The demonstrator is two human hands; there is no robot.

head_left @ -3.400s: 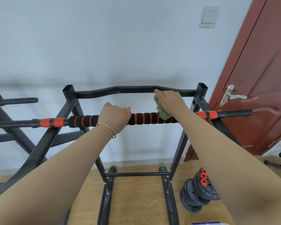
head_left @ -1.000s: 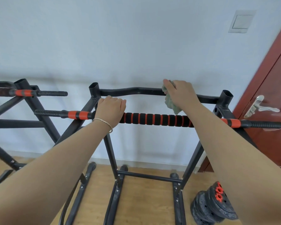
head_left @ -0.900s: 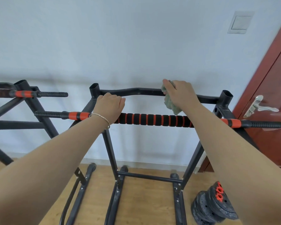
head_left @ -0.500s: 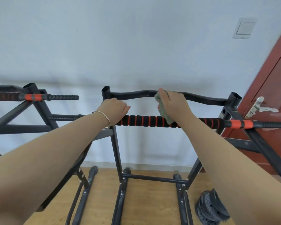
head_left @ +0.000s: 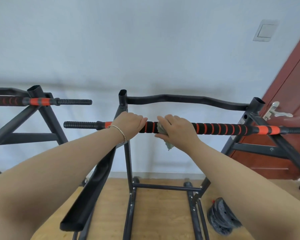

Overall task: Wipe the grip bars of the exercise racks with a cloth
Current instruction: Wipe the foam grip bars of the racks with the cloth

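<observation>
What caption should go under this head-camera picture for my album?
Left hand grips the red-and-black grip bar while the right hand presses a green cloth onto it.

There are two racks, the middle rack (head_left: 180, 97) and the left rack (head_left: 29, 138). There are two stripy grip bars, the middle bar (head_left: 218, 129) and the left bar (head_left: 42, 101). There are two hands, the left hand (head_left: 130, 125) and the right hand (head_left: 177, 130). There is one cloth (head_left: 169, 146), one bracelet (head_left: 119, 134), one door (head_left: 287, 101), one door handle (head_left: 275, 111), one wall switch (head_left: 265, 31) and one pile of weights (head_left: 222, 220).

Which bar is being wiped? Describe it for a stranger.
Start at the red door on the right; the rack beside it has two crossbars. Take the lower bar, padded black with orange rings; the wavy bar above is bare.
</observation>
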